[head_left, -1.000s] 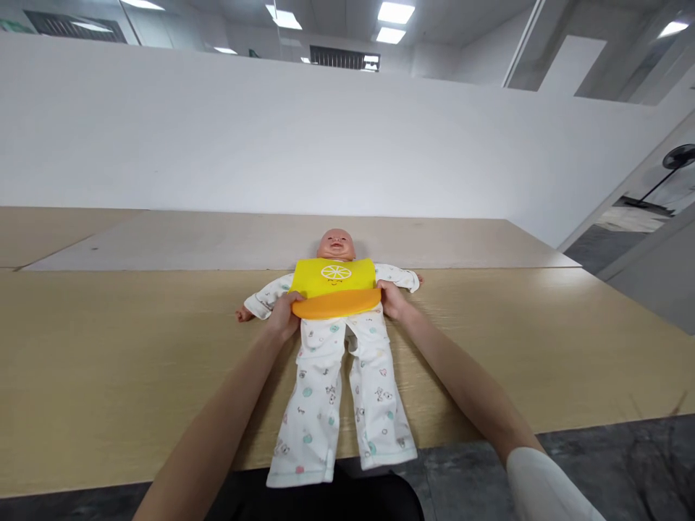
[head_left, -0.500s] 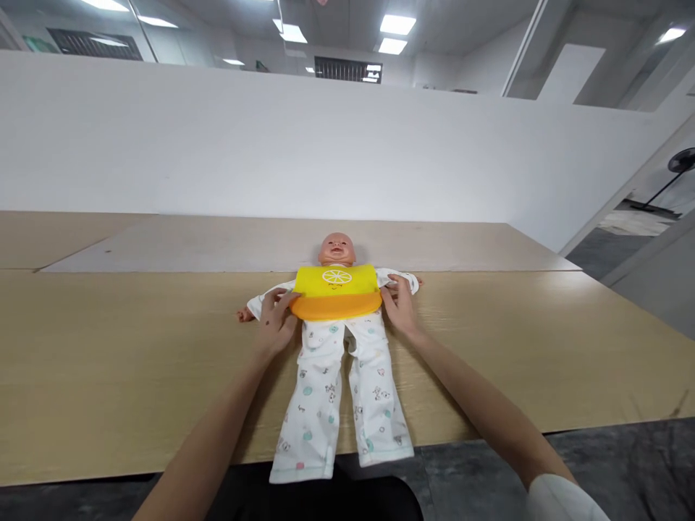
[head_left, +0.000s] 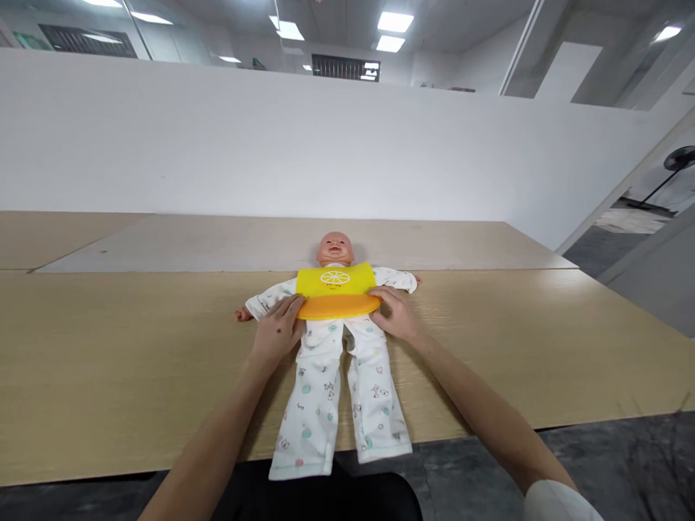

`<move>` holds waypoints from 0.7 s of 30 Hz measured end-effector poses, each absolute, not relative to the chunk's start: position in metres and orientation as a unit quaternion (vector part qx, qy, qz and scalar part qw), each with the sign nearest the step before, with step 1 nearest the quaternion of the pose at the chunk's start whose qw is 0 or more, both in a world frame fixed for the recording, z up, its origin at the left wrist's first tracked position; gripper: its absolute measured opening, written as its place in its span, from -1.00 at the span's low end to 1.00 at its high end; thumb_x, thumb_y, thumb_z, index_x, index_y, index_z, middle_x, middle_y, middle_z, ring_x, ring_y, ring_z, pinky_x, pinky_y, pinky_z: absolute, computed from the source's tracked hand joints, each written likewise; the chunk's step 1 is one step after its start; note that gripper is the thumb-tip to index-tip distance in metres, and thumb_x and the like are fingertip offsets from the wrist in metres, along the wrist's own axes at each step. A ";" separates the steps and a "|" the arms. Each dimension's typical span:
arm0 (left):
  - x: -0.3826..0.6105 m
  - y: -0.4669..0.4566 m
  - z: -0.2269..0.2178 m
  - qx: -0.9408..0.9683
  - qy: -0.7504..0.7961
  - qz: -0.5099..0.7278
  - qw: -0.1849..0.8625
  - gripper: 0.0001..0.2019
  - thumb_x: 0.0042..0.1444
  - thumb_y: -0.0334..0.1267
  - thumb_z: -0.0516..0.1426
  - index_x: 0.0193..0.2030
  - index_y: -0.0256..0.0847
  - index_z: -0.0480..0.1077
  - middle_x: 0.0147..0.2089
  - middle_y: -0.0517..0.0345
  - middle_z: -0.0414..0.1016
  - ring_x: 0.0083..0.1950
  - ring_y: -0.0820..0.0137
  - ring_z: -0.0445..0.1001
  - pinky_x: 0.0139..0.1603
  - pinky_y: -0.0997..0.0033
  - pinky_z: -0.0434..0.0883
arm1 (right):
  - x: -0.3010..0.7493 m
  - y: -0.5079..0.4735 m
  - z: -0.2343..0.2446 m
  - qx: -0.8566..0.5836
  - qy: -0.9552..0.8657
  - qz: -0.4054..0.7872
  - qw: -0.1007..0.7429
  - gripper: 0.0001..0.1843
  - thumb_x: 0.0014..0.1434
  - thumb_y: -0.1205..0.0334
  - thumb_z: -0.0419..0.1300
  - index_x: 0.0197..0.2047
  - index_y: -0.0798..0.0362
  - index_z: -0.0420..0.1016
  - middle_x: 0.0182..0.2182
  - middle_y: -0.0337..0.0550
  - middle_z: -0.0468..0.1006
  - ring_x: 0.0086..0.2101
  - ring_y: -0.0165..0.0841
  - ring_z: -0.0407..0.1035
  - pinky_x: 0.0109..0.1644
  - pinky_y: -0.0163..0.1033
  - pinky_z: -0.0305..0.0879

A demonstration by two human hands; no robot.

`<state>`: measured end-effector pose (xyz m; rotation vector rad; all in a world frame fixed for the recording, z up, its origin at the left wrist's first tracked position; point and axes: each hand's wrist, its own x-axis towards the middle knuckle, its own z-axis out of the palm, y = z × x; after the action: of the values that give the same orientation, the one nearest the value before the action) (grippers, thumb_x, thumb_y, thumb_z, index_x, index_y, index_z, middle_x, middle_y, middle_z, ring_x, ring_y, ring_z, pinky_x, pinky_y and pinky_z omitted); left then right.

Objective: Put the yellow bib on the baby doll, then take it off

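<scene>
A baby doll (head_left: 334, 250) in white printed clothes lies on its back on the table, head toward the wall. Over its chest is a yellow bib (head_left: 355, 276) with a citrus-slice print and an orange pocket along its lower edge. My left hand (head_left: 279, 329) grips the pocket's left end, fingers on top. At the right end, my right hand (head_left: 395, 312) is closed on the pocket, thumb below and fingers above. The doll's trousers (head_left: 315, 391) hang a little over the near table edge.
The wooden table (head_left: 135, 362) runs wide to both sides, with a greyish board (head_left: 217, 242) along its back. Behind stands a white partition (head_left: 326, 145) topped with glass. A black fan (head_left: 681, 158) is visible through the opening at right.
Both hands have moved inward from the bib's side edges to the ends of its orange pocket and closed on them. The doll lies as before.
</scene>
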<state>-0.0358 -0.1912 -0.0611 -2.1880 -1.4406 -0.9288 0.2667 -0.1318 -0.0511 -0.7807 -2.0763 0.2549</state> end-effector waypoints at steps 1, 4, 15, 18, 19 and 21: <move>-0.035 -0.192 -0.061 -0.774 -0.511 -0.326 0.182 -0.64 0.17 -0.41 -0.01 0.07 -0.34 0.44 0.08 -0.16 0.56 0.08 0.14 0.54 0.13 0.17 0.47 | 0.267 -0.132 -0.050 -0.311 -0.837 0.108 0.436 -0.66 0.08 0.31 0.15 -0.03 0.07 0.45 -0.03 -0.07 0.54 -0.01 -0.30 0.44 0.14 -0.12 0.40; -0.032 -0.194 -0.058 -0.771 -0.518 -0.324 0.180 -0.64 0.12 -0.42 0.03 0.03 -0.34 0.47 0.07 -0.14 0.57 0.06 0.15 0.56 0.09 0.20 0.49 | 0.270 -0.130 -0.049 -0.306 -0.840 0.131 0.429 -0.67 0.09 0.29 0.15 -0.04 0.07 0.45 -0.05 -0.06 0.54 -0.03 -0.32 0.45 0.09 -0.16 0.41; -0.026 -0.196 -0.058 -0.725 -0.588 -0.321 0.159 -0.54 0.01 -0.52 0.01 0.05 -0.28 0.49 0.12 -0.11 0.56 0.14 0.10 0.53 0.14 0.11 0.46 | 0.276 -0.126 -0.045 -0.281 -0.858 0.092 0.419 -0.65 0.12 0.19 0.21 -0.01 0.05 0.46 -0.04 -0.08 0.54 -0.01 -0.28 0.43 0.16 -0.04 0.37; -0.027 -0.196 -0.059 -0.717 -0.591 -0.339 0.149 -0.53 0.00 -0.53 0.02 0.06 -0.25 0.48 0.12 -0.10 0.55 0.16 0.12 0.51 0.17 0.10 0.44 | 0.276 -0.127 -0.042 -0.275 -0.858 0.088 0.424 -0.65 0.16 0.15 0.21 0.01 0.03 0.46 -0.01 -0.08 0.52 0.02 -0.28 0.41 0.17 -0.04 0.36; -0.028 -0.196 -0.059 -0.713 -0.594 -0.344 0.144 -0.52 0.01 -0.52 0.02 0.07 -0.24 0.47 0.14 -0.11 0.54 0.17 0.11 0.51 0.18 0.08 0.44 | 0.277 -0.127 -0.042 -0.276 -0.858 0.086 0.424 -0.66 0.17 0.13 0.21 0.01 0.03 0.47 0.00 -0.07 0.52 0.03 -0.28 0.40 0.17 -0.04 0.36; -0.027 -0.197 -0.058 -0.705 -0.601 -0.352 0.134 -0.50 0.00 -0.52 0.03 0.11 -0.24 0.45 0.17 -0.12 0.51 0.18 0.10 0.50 0.17 0.07 0.44 | 0.277 -0.127 -0.042 -0.277 -0.859 0.083 0.423 -0.66 0.19 0.12 0.20 0.02 0.02 0.48 0.00 -0.07 0.52 0.03 -0.28 0.40 0.17 -0.04 0.36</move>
<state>-0.0272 -0.1966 -0.0578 -2.0430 -1.7422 -1.0207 0.2769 -0.1265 -0.0425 -0.6940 -2.1498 0.2086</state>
